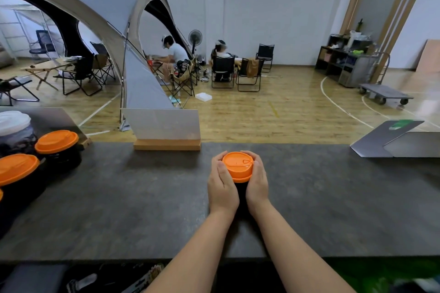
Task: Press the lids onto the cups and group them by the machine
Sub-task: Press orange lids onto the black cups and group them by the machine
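Head view: lidded cups [56, 147] far left.

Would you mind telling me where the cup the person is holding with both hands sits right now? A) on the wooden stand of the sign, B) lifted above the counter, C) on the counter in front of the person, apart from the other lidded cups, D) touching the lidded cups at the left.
C: the cup stands on the dark counter between left hand and right hand, far from the lidded cups at the left.

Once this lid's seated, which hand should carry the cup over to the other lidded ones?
Probably the left hand: the lidded cups stand at the counter's left end, so the right hand would cross over.
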Motion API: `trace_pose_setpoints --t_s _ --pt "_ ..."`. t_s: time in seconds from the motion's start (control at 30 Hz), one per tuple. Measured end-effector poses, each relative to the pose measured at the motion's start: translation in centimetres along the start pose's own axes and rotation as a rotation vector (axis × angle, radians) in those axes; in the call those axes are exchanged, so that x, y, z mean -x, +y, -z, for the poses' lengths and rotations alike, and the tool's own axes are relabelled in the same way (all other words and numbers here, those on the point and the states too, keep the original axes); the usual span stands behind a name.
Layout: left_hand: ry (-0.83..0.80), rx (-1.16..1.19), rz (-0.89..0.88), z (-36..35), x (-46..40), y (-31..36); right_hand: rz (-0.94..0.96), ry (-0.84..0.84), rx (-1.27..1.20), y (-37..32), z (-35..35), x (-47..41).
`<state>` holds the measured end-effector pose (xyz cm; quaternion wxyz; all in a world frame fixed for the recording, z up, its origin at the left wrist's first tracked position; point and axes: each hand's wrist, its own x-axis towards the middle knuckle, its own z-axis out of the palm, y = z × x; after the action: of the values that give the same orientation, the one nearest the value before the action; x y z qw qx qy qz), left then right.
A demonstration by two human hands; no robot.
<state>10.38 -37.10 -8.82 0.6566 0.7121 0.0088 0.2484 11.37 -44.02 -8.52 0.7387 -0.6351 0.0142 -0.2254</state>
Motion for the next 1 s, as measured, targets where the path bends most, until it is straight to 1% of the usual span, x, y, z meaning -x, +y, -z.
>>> trace_pose_setpoints --t_s 0.17,0.33,0.43,0.73,0.87,1.0 --pt "-0.118 -0.077 0.015 0.4 0.1 -0.3 0.004 -0.02 0.008 0.8 0.3 -0.2" --pt "-0.137 -0.235 -0.049 0.9 0.1 -0.2 0.035 0.009 0.037 0.9 0.1 -0.1" --pt "-0.151 -0.257 -0.062 1.1 0.3 -0.3 0.059 0.011 0.052 1.0 0.1 -0.1" --pt "-0.212 -0.135 -0.02 1.6 -0.1 -0.5 0.048 0.034 0.073 1.1 0.2 -0.3" --pt "-0.237 -0.072 0.055 1.7 -0.3 -0.5 0.084 0.074 0.03 0.8 0.2 0.0" --pt "-0.288 0.11 0.082 1.9 -0.2 0.0 0.073 0.174 0.062 1.3 0.7 -0.4"
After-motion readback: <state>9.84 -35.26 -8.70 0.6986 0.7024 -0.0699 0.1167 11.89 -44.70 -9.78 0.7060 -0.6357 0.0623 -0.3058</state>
